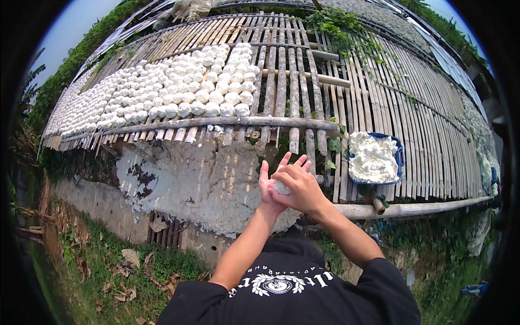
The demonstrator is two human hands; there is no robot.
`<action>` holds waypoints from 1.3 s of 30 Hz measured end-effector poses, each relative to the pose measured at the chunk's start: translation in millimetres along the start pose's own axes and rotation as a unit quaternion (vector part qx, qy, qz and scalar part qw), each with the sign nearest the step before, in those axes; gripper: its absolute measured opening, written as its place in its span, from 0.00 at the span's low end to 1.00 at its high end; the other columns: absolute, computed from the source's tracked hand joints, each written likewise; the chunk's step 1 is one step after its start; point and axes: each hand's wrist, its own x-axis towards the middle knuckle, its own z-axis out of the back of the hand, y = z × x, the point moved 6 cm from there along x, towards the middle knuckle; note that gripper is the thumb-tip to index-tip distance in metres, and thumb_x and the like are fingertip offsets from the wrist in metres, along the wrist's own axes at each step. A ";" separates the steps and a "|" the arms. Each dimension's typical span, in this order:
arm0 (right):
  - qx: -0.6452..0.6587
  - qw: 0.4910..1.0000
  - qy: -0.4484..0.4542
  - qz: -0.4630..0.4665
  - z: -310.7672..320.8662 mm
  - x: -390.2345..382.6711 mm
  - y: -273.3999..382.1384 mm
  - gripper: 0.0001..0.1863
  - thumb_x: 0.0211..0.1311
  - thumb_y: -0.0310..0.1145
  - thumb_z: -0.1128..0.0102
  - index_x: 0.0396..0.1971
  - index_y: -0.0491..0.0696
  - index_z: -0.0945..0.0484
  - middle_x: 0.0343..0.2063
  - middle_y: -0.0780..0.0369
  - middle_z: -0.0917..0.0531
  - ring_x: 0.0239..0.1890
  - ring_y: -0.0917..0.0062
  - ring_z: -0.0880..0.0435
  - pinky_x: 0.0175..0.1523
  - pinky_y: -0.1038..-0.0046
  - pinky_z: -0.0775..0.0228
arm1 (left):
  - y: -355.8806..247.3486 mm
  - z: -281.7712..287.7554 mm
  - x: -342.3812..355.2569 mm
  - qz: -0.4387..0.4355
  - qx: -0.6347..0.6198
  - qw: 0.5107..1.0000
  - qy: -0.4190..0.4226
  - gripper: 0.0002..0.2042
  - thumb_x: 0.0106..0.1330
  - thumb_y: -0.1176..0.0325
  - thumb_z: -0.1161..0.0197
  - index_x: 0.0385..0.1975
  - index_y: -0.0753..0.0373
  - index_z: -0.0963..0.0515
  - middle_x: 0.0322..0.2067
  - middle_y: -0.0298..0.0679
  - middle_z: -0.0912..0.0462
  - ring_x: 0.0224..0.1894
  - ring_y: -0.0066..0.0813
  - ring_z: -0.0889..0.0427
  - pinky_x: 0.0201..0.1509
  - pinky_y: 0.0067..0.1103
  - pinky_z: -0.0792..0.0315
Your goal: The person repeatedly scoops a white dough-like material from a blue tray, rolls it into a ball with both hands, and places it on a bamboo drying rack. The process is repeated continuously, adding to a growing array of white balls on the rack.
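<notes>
Between my palms is a small white lump of moist, doughy paste (pixel 281 187). My left hand (pixel 267 188) lies under it, palm turned up and fingers stretched upward. My right hand (pixel 304 187) is cupped over the lump from the right and hides most of it. To the right, a blue plastic crate (pixel 401 157) is heaped with the same kind of white paste (pixel 374 157). Rows of rounded white lumps (pixel 184 97) cover the bamboo rack at the left.
The slatted bamboo rack (pixel 401 103) spreads ahead, with gaps between its poles and a thick pole (pixel 411 208) along the near right edge. Green vines (pixel 338 27) grow through it. Below lies pale, white-stained ground (pixel 195 179), with grass (pixel 179 262) and dry leaves nearer me.
</notes>
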 end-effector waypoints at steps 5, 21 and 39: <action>-0.098 0.983 -0.051 0.149 4.8 -0.8 13.5 0.27 0.60 0.49 0.25 0.56 0.51 0.14 0.48 0.57 0.15 0.52 0.61 0.15 0.55 0.56 0.21 | 14.7 -1.3 -1.1 0.064 0.080 0.995 -0.014 0.43 0.80 0.27 0.73 0.82 0.53 0.41 0.81 0.62 0.48 0.85 0.63 0.51 0.84 0.56 0.50; 0.003 0.998 -0.057 0.020 13.7 2.2 1.4 0.28 0.59 0.46 0.21 0.58 0.51 0.16 0.55 0.56 0.18 0.51 0.59 0.16 0.58 0.58 0.24 | 6.9 -18.5 -5.5 -0.010 0.088 0.996 -0.019 0.40 0.82 0.31 0.69 0.81 0.54 0.39 0.82 0.60 0.47 0.85 0.60 0.50 0.85 0.52 0.47; 0.030 0.972 -0.085 0.215 30.5 -0.5 17.3 0.26 0.52 0.40 0.20 0.52 0.48 0.14 0.56 0.54 0.17 0.62 0.54 0.19 0.65 0.52 0.26 | 9.5 -10.4 3.5 0.031 0.008 0.999 0.017 0.36 0.84 0.36 0.66 0.77 0.58 0.35 0.81 0.57 0.42 0.84 0.53 0.47 0.86 0.49 0.47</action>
